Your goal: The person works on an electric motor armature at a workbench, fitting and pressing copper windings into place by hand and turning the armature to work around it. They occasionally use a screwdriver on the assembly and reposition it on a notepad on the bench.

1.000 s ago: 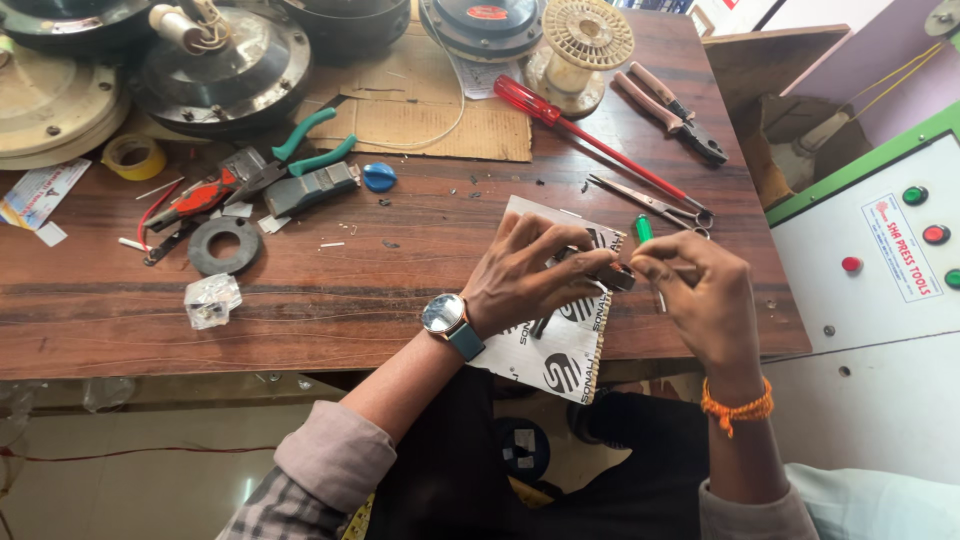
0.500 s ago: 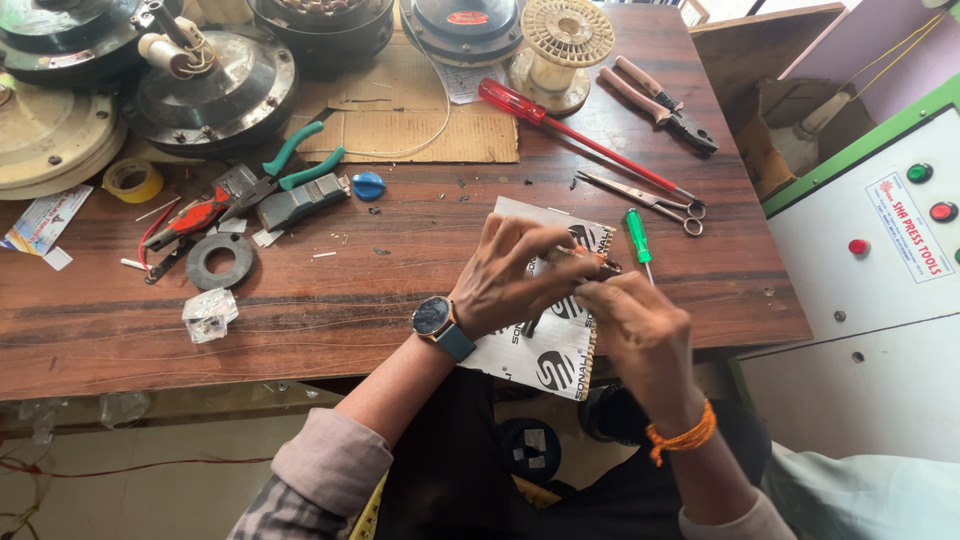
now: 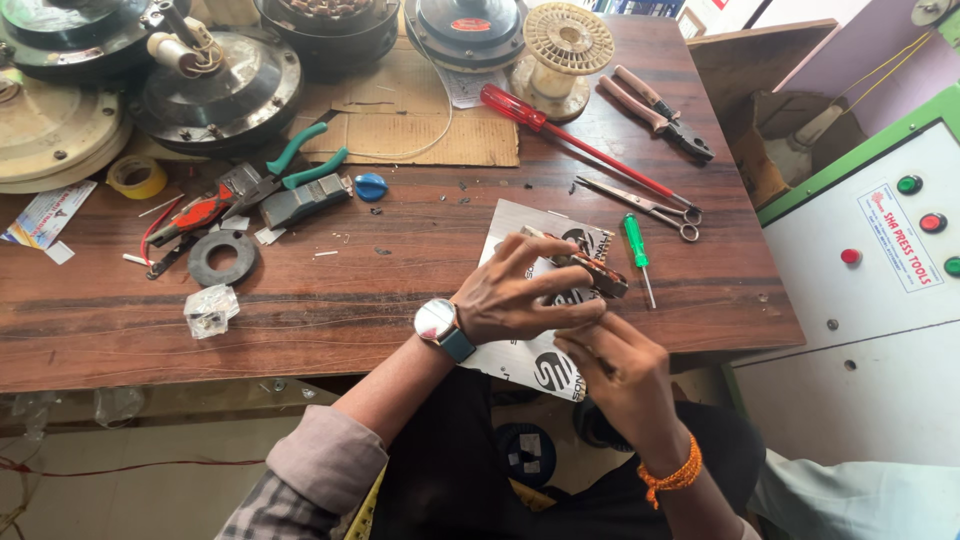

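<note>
Pinching a small coppery wound part (image 3: 590, 272) over glossy printed card (image 3: 545, 300), both hands: left (image 3: 520, 300), right (image 3: 615, 370).

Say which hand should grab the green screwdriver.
Right, probably. The left hand already holds the small wound part, while the right hand looks free and sits on the same side as the green screwdriver.

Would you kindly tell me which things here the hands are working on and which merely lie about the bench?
In hand: left hand and right hand on the small brown part, over the printed sheet.

Lying about: green screwdriver, red screwdriver, scissors, pliers, tape roll.
</note>
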`<action>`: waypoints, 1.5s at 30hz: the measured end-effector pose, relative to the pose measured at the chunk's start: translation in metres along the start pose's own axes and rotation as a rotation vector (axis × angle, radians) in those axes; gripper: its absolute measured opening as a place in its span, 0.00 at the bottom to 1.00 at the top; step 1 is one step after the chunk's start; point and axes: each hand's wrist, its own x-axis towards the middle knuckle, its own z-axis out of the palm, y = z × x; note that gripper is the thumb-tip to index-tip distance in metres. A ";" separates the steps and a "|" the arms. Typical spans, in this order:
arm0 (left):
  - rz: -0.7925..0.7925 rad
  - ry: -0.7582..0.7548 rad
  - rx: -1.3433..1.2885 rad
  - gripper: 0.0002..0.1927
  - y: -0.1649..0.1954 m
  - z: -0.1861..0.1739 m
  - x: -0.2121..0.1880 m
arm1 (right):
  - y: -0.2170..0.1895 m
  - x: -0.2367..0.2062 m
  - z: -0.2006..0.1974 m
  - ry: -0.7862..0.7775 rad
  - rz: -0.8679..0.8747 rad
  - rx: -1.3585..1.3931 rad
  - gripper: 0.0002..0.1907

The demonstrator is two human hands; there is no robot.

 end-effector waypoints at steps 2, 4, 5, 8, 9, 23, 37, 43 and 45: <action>0.016 0.005 0.013 0.07 0.001 -0.002 0.004 | 0.000 0.002 0.002 -0.021 -0.009 -0.005 0.05; -0.030 0.022 -0.027 0.06 0.001 -0.005 0.006 | 0.001 0.006 -0.001 -0.058 0.023 -0.014 0.05; -0.055 0.030 -0.049 0.06 0.001 -0.006 0.006 | 0.001 0.009 -0.005 -0.043 0.008 -0.029 0.05; -0.148 0.068 -0.157 0.07 0.002 -0.008 0.005 | 0.001 0.024 -0.024 -0.002 0.029 -0.100 0.04; -0.164 0.081 -0.150 0.08 0.003 -0.009 0.005 | 0.002 0.032 -0.028 0.010 0.076 -0.141 0.04; -0.584 0.257 -0.292 0.10 0.040 -0.028 0.022 | 0.016 0.064 -0.026 -0.038 0.262 0.227 0.06; -0.606 0.184 -0.255 0.16 0.046 -0.022 0.026 | 0.035 0.060 -0.033 -0.033 0.303 0.289 0.07; -0.675 0.148 -0.168 0.15 0.047 -0.022 0.032 | 0.042 0.060 -0.033 -0.039 0.276 0.346 0.07; -0.690 0.130 -0.152 0.12 0.047 -0.022 0.034 | 0.045 0.060 -0.032 -0.037 0.292 0.345 0.07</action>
